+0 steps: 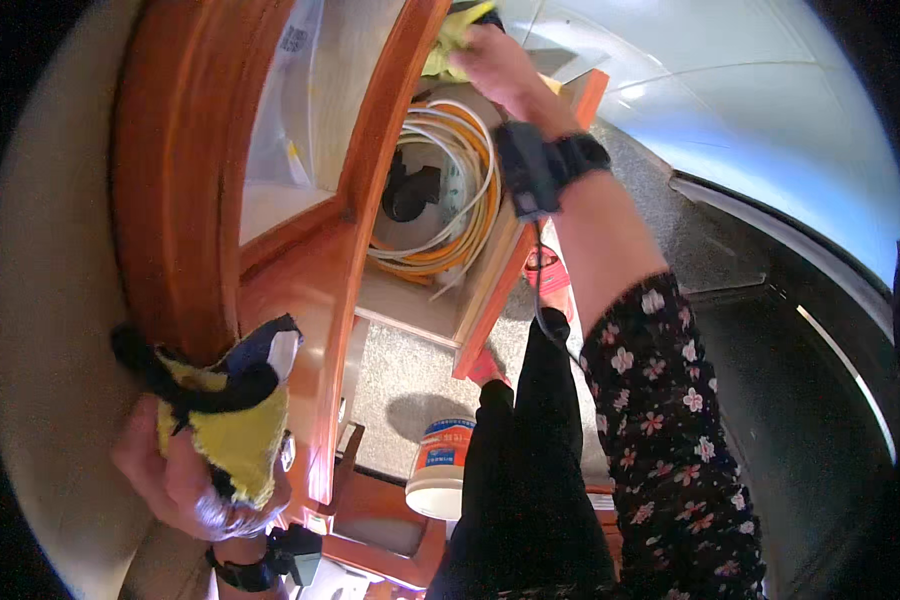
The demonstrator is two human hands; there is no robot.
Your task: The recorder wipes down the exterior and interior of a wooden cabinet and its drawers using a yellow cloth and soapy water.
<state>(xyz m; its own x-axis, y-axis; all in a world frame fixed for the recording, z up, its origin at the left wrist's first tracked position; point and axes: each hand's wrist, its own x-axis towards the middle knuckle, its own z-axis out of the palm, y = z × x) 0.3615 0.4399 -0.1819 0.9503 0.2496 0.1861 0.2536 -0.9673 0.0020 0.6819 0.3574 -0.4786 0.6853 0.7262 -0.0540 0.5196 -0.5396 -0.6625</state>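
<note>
My left hand (195,475) is closed round a bundle of yellow towelling cloth (255,430) with dark blue and black parts and a thick black band, beside the reddish wooden cabinet. At the far end of an open drawer (410,305), my right hand (500,65) is closed on a yellow-green cloth (450,45); its fingertips are partly hidden and slightly blurred. In the drawer lie coiled white and orange cables (485,215), with a black object (410,190) inside the coil.
An upper wooden compartment (290,225) holds a clear plastic bag (290,110). A white bucket (438,490) with an orange and blue label stands on the speckled floor (400,365) by my legs. A dark panel (810,430) lies at right, below pale tiles (710,40).
</note>
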